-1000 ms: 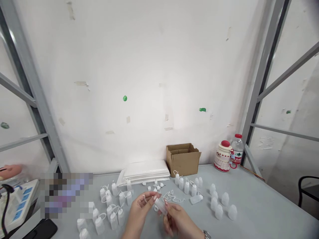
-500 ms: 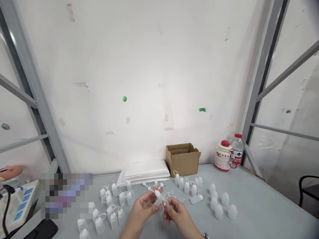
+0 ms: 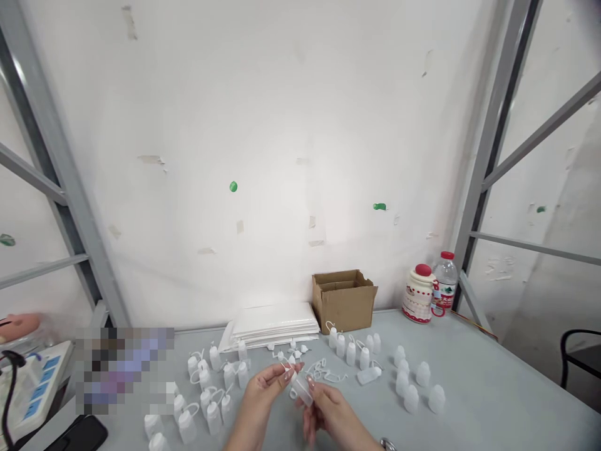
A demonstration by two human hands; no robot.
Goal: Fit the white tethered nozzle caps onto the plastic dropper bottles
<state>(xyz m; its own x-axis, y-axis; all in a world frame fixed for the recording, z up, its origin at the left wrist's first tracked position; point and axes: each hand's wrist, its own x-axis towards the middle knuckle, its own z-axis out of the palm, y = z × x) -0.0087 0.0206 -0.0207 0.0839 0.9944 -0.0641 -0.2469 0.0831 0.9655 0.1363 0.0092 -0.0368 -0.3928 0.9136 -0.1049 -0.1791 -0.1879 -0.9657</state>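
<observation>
A small translucent squeeze bottle point(image 3: 302, 391) is held tilted between my two hands, above the grey table. My left hand point(image 3: 268, 389) pinches its white cap end at the upper left. The fingers of my right hand point(image 3: 325, 401) grip the bottle's body near its base. A strap ring hangs below the cap. Behind my hands lie loose white caps point(image 3: 293, 346) and several curled white straps point(image 3: 323, 372). Many capped bottles with straps point(image 3: 213, 416) stand to the left of my left hand.
More capped bottles point(image 3: 351, 354) stand near a cardboard box point(image 3: 345, 304), one lying down point(image 3: 369, 375). Uncapped bottles point(image 3: 410, 398) stand at the right. White flat packages point(image 3: 275, 322) lie by the wall. A jug point(image 3: 417, 294), a water bottle point(image 3: 446, 279) and a black phone point(image 3: 79, 433) are also there.
My left fingers have shifted to close around the cap end. The bottle has dropped slightly, with more of its body showing, and my right hand stays on its lower part.
</observation>
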